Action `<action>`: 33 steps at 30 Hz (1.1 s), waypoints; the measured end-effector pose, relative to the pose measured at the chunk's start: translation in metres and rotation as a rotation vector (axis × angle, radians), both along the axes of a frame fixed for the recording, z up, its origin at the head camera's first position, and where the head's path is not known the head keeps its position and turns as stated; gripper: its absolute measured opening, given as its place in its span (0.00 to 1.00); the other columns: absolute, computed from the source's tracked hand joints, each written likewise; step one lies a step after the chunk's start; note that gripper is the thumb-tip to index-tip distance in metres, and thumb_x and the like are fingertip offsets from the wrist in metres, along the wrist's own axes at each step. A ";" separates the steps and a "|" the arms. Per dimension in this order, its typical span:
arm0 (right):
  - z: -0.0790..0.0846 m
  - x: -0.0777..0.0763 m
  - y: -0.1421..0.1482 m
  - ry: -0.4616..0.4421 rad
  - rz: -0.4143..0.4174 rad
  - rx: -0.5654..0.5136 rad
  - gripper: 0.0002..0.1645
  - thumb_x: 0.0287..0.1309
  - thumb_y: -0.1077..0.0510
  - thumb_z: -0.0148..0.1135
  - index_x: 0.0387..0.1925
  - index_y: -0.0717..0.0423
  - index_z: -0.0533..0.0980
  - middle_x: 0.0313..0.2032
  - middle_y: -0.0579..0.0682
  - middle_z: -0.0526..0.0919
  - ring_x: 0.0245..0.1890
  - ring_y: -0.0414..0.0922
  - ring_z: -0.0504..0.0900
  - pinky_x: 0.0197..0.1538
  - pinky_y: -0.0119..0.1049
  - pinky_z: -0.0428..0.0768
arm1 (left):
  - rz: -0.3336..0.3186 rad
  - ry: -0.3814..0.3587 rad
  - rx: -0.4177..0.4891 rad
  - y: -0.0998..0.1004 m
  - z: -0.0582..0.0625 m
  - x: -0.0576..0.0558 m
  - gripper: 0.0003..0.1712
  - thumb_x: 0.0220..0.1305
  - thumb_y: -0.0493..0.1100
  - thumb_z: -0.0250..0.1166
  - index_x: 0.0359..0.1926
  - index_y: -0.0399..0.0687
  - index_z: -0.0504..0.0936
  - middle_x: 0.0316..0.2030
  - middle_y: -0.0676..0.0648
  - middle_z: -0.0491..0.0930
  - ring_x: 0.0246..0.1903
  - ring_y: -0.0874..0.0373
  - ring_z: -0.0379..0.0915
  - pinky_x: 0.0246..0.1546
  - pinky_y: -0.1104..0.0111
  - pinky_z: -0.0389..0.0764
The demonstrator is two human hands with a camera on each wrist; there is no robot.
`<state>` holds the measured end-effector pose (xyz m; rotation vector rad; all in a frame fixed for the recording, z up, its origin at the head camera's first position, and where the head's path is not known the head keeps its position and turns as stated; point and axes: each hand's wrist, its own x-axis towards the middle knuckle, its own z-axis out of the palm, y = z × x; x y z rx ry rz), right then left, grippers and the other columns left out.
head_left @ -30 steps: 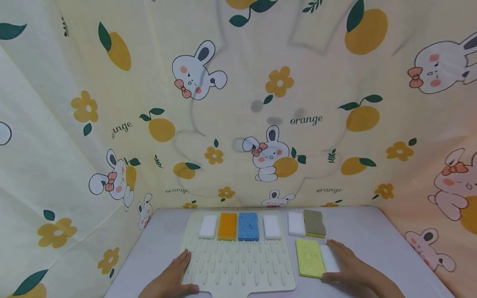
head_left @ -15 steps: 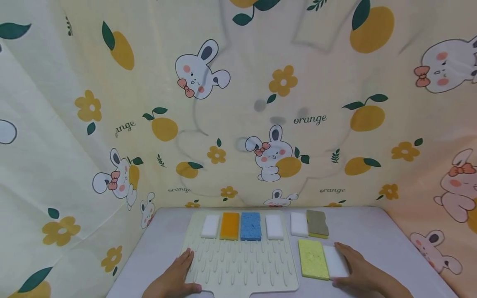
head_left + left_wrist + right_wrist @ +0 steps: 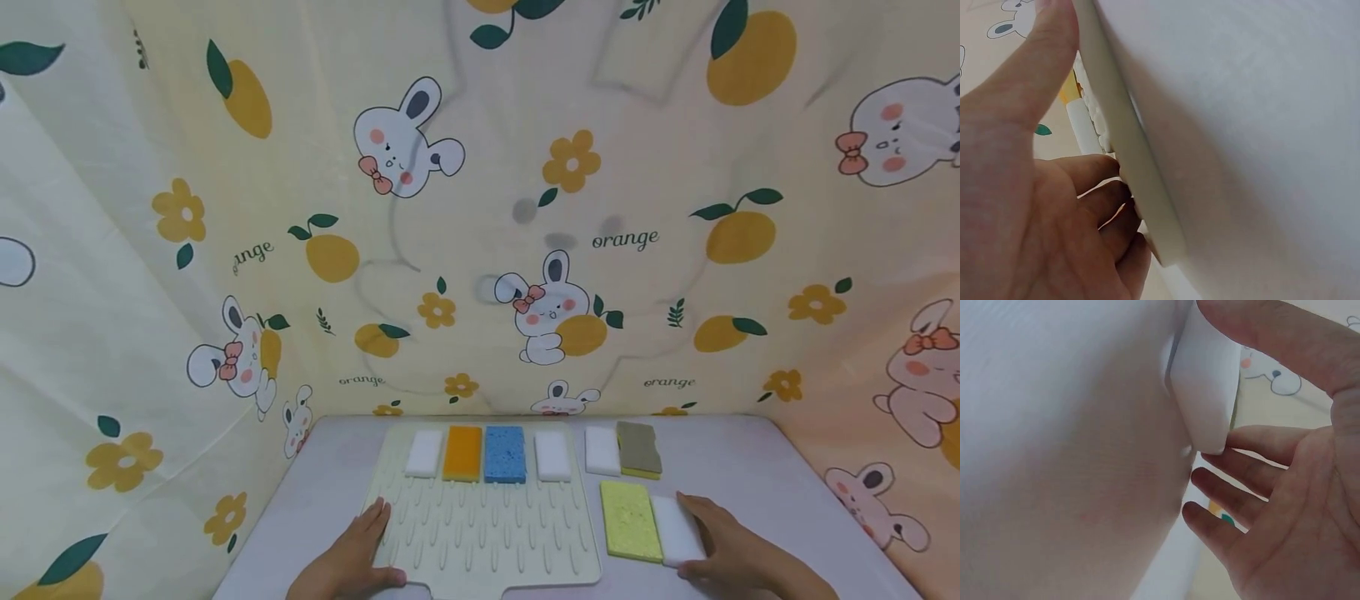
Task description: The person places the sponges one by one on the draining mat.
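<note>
My left hand (image 3: 341, 554) holds the near left corner of a cream ribbed draining mat (image 3: 491, 577). In the left wrist view the thumb lies along one edge of the mat (image 3: 1130, 153), with the bent fingers against another. On the right, my right hand (image 3: 731, 546) grips a white sponge (image 3: 677, 531) by its far and near ends. From the right wrist, the thumb and forefinger meet the white sponge (image 3: 1205, 381), while the other fingers are spread off it. A yellow-green sponge (image 3: 632, 521) lies flat against the white one's left side.
Along the mat's back stand a white sponge (image 3: 424, 453), an orange sponge (image 3: 462, 453), a blue sponge (image 3: 505, 454) and another white block (image 3: 553, 456). Right of the mat are a white block (image 3: 602, 451) and a grey-and-yellow scouring sponge (image 3: 638, 448). A printed curtain (image 3: 480, 208) encloses the table (image 3: 735, 467).
My right hand has shifted a little right and nearer, and the white sponge has slid along, showing more of itself beside the yellow-green one. The left hand stays on the mat.
</note>
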<state>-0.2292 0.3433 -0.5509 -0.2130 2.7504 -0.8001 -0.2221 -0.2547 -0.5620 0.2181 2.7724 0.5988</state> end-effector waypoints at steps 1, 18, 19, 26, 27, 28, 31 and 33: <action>0.001 0.000 0.000 0.012 0.006 0.000 0.74 0.45 0.39 0.88 0.78 0.75 0.58 0.72 0.78 0.65 0.72 0.79 0.62 0.71 0.78 0.62 | -0.002 0.004 0.002 0.000 0.000 0.000 0.70 0.50 0.68 0.82 0.81 0.34 0.61 0.82 0.32 0.55 0.79 0.27 0.54 0.76 0.33 0.60; 0.016 0.010 0.000 0.277 0.055 -0.033 0.65 0.54 0.40 0.83 0.76 0.75 0.61 0.69 0.79 0.68 0.69 0.80 0.67 0.64 0.78 0.71 | 0.003 0.002 -0.011 0.000 -0.003 -0.001 0.71 0.49 0.70 0.82 0.82 0.35 0.61 0.83 0.33 0.55 0.79 0.28 0.54 0.76 0.34 0.60; 0.017 0.010 -0.003 0.270 0.043 -0.046 0.65 0.54 0.39 0.83 0.76 0.74 0.61 0.70 0.79 0.67 0.69 0.80 0.66 0.64 0.78 0.71 | 0.008 -0.004 -0.014 0.000 -0.003 -0.002 0.71 0.49 0.70 0.81 0.82 0.36 0.61 0.83 0.33 0.55 0.79 0.29 0.54 0.76 0.34 0.61; 0.017 0.007 -0.026 0.250 0.029 -0.106 0.65 0.52 0.37 0.83 0.77 0.71 0.62 0.72 0.77 0.67 0.71 0.80 0.64 0.65 0.78 0.70 | 0.012 -0.016 0.002 0.000 0.000 -0.001 0.70 0.50 0.69 0.82 0.82 0.36 0.61 0.83 0.33 0.55 0.79 0.28 0.54 0.75 0.33 0.60; 0.016 0.006 -0.029 0.254 0.032 -0.112 0.65 0.52 0.37 0.83 0.77 0.70 0.62 0.72 0.77 0.67 0.71 0.80 0.64 0.65 0.78 0.70 | 0.016 -0.018 0.006 0.001 0.000 -0.001 0.70 0.49 0.68 0.82 0.82 0.36 0.61 0.83 0.33 0.55 0.78 0.27 0.54 0.75 0.33 0.60; 0.015 0.005 -0.032 0.257 0.035 -0.114 0.65 0.53 0.37 0.83 0.77 0.70 0.62 0.72 0.76 0.67 0.71 0.80 0.64 0.65 0.78 0.70 | 0.016 -0.019 0.010 0.001 0.001 0.000 0.70 0.50 0.68 0.82 0.82 0.36 0.61 0.83 0.33 0.55 0.78 0.27 0.54 0.75 0.33 0.60; 0.012 0.003 -0.041 0.249 0.029 -0.114 0.65 0.52 0.36 0.83 0.77 0.69 0.63 0.72 0.76 0.67 0.72 0.80 0.64 0.66 0.78 0.70 | 0.020 -0.024 0.012 0.002 0.003 0.001 0.69 0.49 0.67 0.83 0.82 0.36 0.61 0.82 0.33 0.56 0.78 0.27 0.54 0.75 0.33 0.59; 0.011 0.001 -0.047 0.264 0.037 -0.122 0.66 0.51 0.36 0.84 0.77 0.68 0.63 0.72 0.76 0.67 0.72 0.80 0.64 0.65 0.79 0.70 | 0.009 -0.018 0.016 0.001 0.005 0.002 0.69 0.50 0.67 0.83 0.82 0.35 0.61 0.82 0.32 0.55 0.78 0.27 0.54 0.76 0.33 0.59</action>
